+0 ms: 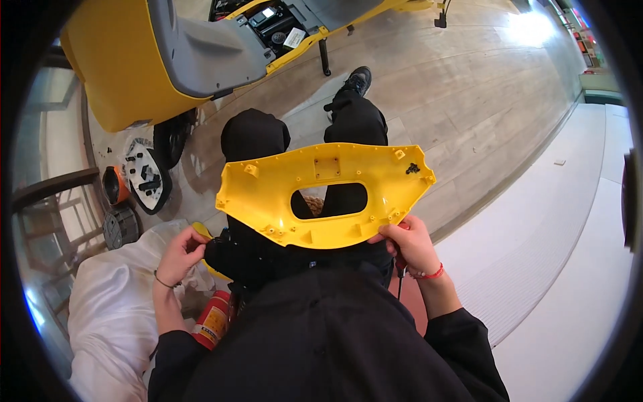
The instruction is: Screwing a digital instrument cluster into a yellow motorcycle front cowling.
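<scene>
"Progress?"
"Yellow panel [264, 194] off, over my lap ahead; right hand [414, 245] grips its edge and a screwdriver [401, 271]. Left hand [179, 253]: hold unclear. Scooter [120, 74] beyond still partly open."

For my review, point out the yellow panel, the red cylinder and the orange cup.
Yellow panel [328, 232]: head view, strip below its opening.
Red cylinder [213, 317]: head view, side of its body.
Orange cup [121, 185]: head view, outer wall.

Bright overall; white glare [530, 29] washes out the floor [462, 74] at upper right (fisheye curvature bends straight edges).
</scene>
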The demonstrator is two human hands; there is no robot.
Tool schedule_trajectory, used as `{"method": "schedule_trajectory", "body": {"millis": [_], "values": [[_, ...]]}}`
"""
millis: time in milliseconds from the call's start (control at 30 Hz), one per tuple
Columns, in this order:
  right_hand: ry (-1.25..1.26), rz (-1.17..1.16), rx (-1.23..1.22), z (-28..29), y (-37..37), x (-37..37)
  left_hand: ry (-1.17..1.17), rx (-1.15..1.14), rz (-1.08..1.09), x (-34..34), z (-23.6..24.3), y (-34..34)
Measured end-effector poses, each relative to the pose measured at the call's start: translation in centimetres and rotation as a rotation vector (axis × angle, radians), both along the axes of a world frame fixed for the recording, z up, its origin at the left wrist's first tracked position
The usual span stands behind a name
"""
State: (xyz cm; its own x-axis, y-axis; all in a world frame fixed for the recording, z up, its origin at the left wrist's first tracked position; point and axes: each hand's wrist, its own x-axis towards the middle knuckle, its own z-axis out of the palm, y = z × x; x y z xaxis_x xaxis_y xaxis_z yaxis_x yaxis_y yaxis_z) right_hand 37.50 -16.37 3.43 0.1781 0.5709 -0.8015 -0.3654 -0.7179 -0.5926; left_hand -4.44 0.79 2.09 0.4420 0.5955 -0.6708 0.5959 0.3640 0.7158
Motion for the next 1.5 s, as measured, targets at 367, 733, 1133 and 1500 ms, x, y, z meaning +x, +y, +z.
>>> {"method": "schedule_trajectory", "body": {"millis": [367,733,1133,1500], "values": [[0.052,0.134,-0.038,-1.2,1.0,-0.9,-0.196,-0.086,0.144,-0.2,-1.3,-2.2],[-0.033,0.175,-0.065,0.9,-0.2,0.8,-0.265,0.018,0.516,-2.3,1.2,-3.8],[-0.16,-0.43,1.181,13.9,0.0,5.9,-0.381,0.051,-0.009,14.0,7.1,0.5],[-0.101,-0.321,1.317,14.6,4.2,0.2,-0.509,-0.076,-0.16,20.7,-0.7,1.7]]}}
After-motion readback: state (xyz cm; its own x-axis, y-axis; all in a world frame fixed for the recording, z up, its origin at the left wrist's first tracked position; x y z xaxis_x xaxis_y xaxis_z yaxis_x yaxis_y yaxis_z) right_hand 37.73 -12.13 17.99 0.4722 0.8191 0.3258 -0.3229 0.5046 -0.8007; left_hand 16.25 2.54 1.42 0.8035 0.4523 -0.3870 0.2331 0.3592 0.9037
